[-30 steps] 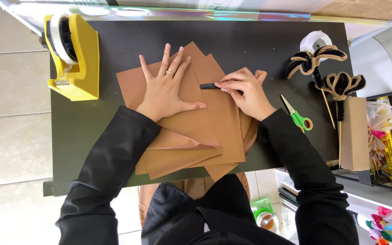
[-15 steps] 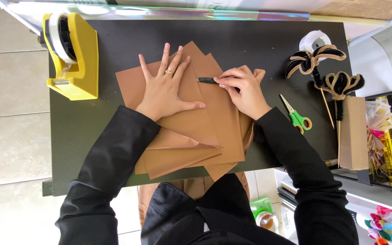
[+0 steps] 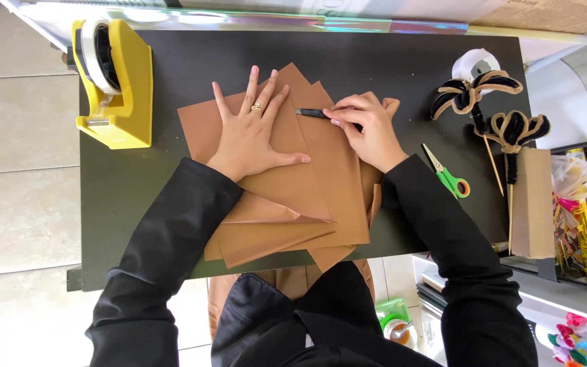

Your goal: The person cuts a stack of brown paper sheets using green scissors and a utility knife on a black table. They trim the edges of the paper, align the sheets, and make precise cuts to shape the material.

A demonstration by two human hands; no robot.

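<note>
The right hand point(image 3: 369, 132) has its fingers point(image 3: 345, 115) pinched shut on a small dark cutter point(image 3: 310, 113), its tip on the top brown sheet point(image 3: 321, 177), while the left hand point(image 3: 249, 132) lies flat with fingers spread wide, holding nothing, pinning the paper stack to the dark counter point(image 3: 144, 183). This looks like a cut starting near the sheet's far edge. Drawing the blade on would need steady left-hand pressure; scissors point(image 3: 448, 174) lie right, tape dispenser point(image 3: 113, 85) left.
</note>
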